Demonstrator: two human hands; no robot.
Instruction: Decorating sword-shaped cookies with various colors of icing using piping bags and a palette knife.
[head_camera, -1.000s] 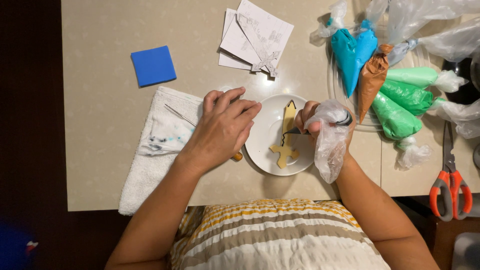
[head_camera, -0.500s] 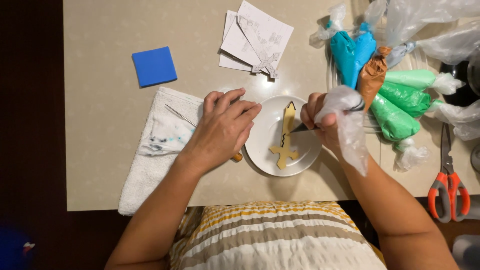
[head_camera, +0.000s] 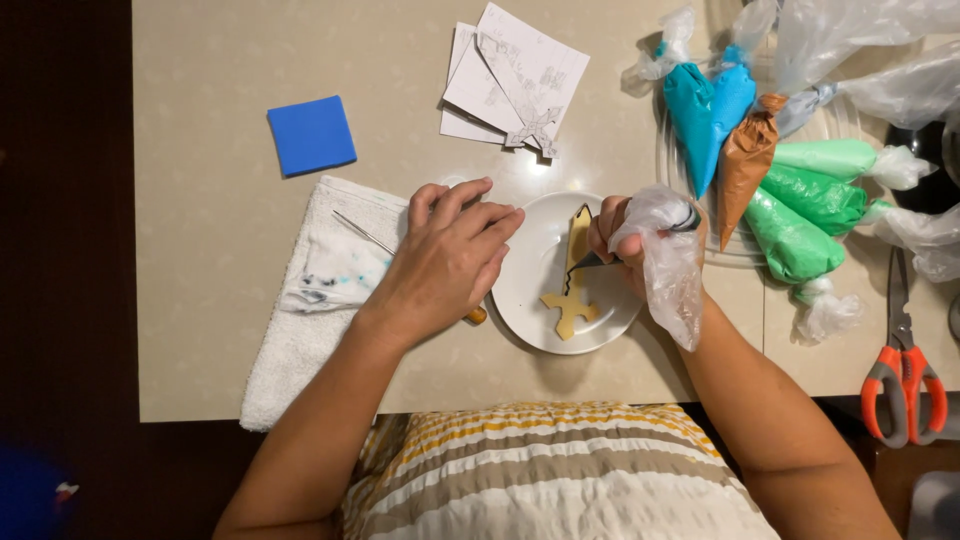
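The beige table (head_camera: 200, 320) fills nearly everything, dark floor showing past its nine o'clock edge. On it, a white towel (head_camera: 310, 320) smeared with colour lies at about eight o'clock from the white plate (head_camera: 530, 300), with a thin metal pick (head_camera: 362, 232) resting on top. At two o'clock sits a heap of filled icing bags (head_camera: 780, 190), blue, brown and green; orange-handled scissors (head_camera: 905, 370) lie at four o'clock, folded paper templates (head_camera: 515, 85) at twelve, a blue square (head_camera: 311, 135) at ten.

On the plate is a sword-shaped cookie (head_camera: 572, 295), pale and mostly bare.

The left hand (head_camera: 445, 262) lies flat, fingers loosely spread, against the plate's nine o'clock rim, steadying it. The right hand (head_camera: 625, 245) is closed around a nearly empty piping bag (head_camera: 665, 255), squeezing it with the dark tip down on the cookie's blade.

A second ago that bag hung further toward three o'clock, its tip off the cookie; now the tip has come in onto the blade, so I'd judge the outlining is just starting.
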